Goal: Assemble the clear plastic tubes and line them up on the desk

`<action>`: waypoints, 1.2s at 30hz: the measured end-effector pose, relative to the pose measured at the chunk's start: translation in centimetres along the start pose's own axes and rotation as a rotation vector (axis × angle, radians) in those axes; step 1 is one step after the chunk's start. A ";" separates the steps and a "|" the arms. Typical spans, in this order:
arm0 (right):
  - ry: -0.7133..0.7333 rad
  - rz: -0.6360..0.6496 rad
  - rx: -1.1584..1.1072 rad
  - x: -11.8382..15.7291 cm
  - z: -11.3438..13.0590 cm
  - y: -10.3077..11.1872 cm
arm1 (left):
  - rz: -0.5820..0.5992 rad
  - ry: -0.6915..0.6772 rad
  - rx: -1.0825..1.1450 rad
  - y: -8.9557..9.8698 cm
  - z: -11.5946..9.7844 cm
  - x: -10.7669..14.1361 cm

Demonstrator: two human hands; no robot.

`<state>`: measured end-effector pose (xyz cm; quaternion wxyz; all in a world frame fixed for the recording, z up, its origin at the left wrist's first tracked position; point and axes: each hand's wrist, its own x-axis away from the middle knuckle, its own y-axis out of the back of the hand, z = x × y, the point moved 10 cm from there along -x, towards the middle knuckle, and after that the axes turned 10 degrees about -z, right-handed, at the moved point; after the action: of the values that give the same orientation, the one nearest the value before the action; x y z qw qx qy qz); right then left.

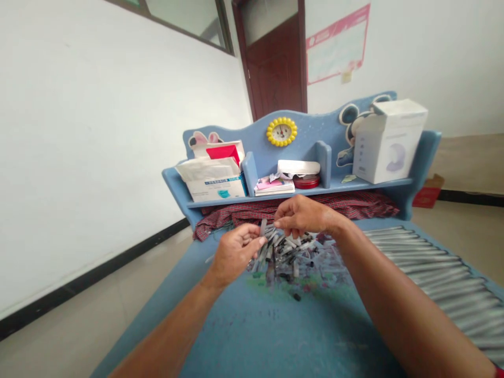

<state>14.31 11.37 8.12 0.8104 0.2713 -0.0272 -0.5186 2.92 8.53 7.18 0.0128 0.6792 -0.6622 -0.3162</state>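
Note:
My left hand (237, 248) is closed, pinching a short translucent pen cap or barrel piece (263, 226) upright between thumb and fingers. Just to its right, my right hand (300, 216) has thumb and forefinger pressed together. Whatever sits in that pinch, if anything, is too small to make out. Below both hands lies a loose pile of pen parts (289, 248), grey, clear and black. One small black piece (296, 297) lies apart, nearer to me. On the right of the table, long grey pens (417, 262) form a row, partly behind my right forearm.
The blue table (244, 336) has a raised shelf at the back. On it stand an opened mask box (216, 188), papers (274, 187), a red round tin (306, 181) and a tall white box (388, 142). Checked cloth (354, 205) is bunched beneath the shelf.

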 end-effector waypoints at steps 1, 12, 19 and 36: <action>0.005 -0.008 -0.001 0.1 0.2 0.1 | -0.001 -0.006 0.001 -0.1 -0.5 -0.3; 0.037 -0.054 0.216 1.0 1.2 0.4 | -0.084 -0.256 0.169 1.3 -8.8 -3.9; 0.131 -0.076 0.529 2.1 4.1 -0.1 | -0.048 -0.344 0.060 2.4 -9.5 -3.9; 0.044 0.082 1.059 3.0 1.2 -4.0 | 0.305 -0.410 -0.211 1.8 -9.2 -2.0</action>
<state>12.00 7.03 6.57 0.5824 0.6529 -0.2788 -0.3959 5.58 6.45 16.18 -0.0032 0.4886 -0.7089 -0.5086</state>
